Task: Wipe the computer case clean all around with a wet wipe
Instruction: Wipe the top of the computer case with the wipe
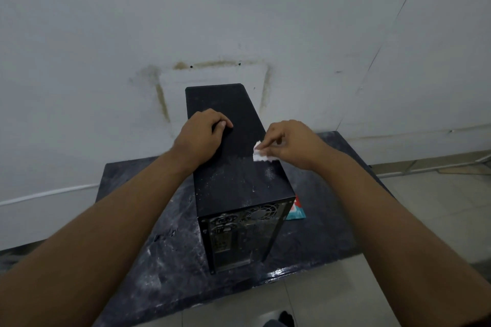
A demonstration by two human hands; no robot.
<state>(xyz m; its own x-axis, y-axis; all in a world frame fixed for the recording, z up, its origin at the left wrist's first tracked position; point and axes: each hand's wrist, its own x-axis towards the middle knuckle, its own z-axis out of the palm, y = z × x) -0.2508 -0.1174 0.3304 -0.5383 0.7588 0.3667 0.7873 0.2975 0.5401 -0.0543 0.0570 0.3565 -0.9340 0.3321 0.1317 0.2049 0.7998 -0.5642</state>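
A white wall [239, 8] fills the upper part of the view, marked low down with a brownish stain in the outline of a rectangle. Against it stands a dark worktop [148, 260], its surface streaked with pale dust, and pale floor tiles [430, 220] show to the right of it.

The black computer case [233, 183] stands upright on the middle of the worktop. Its rear panel, with a fan grille and ports, faces the camera, and its far end is close to the wall. The top panel carries specks and smears of pale dust, thickest toward the near right.

The two hands are apart, both over the top panel. The left hand [204, 135] rests on the left side of the panel, its fingers curled under and holding nothing. The right hand [292, 145] is at the panel's right edge, thumb and fingers pinching a small crumpled white wet wipe [261, 154], which touches the top of the case.

A red and teal packet [297, 211] lies on the worktop just right of the case, partly hidden behind it.
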